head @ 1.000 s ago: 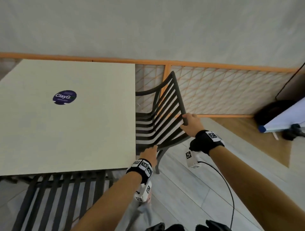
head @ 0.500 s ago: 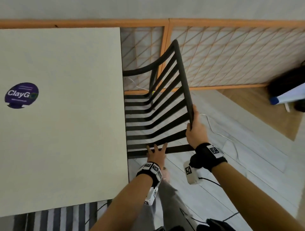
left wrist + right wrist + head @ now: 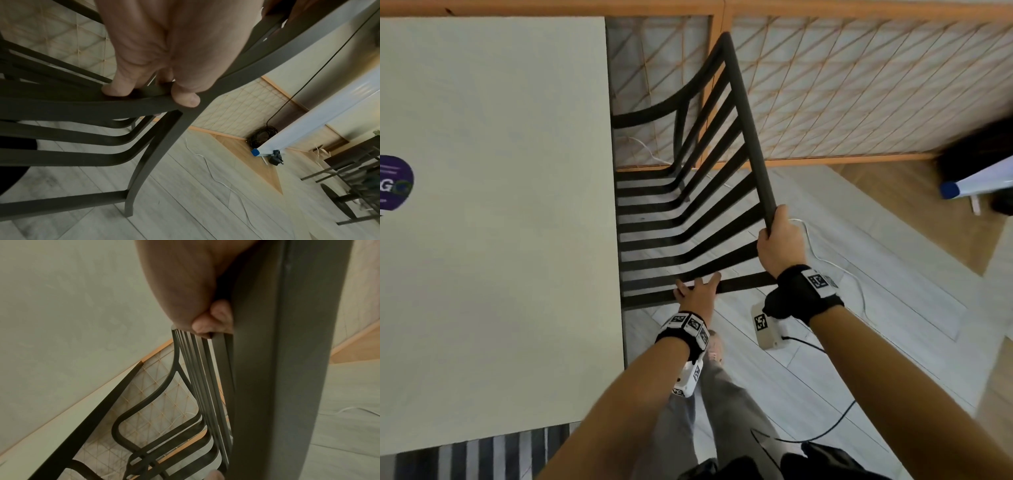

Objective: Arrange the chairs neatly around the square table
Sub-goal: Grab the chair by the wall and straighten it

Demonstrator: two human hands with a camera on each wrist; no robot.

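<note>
A dark slatted chair (image 3: 748,123) stands at the right side of the square cream-topped table (image 3: 500,205), its seat partly under the table edge. My right hand (image 3: 780,243) grips the near end of the chair's top back rail; the right wrist view shows the fingers (image 3: 211,318) curled round that rail (image 3: 287,353). My left hand (image 3: 697,291) lies with spread fingers on the chair's near side rail. In the left wrist view its fingertips (image 3: 117,91) and thumb press on that rail (image 3: 82,105).
The slats of a second dark chair (image 3: 482,455) show at the table's near edge. A lattice screen (image 3: 859,85) with an orange frame stands behind. A white cable (image 3: 835,267) lies on the floor. A blue-capped white roll (image 3: 976,183) lies at the right. My leg (image 3: 726,404) is below.
My left hand has loosened from a grip to spread fingers on the near side rail. The right hand keeps its grip on the back rail. The view has moved over the chair.
</note>
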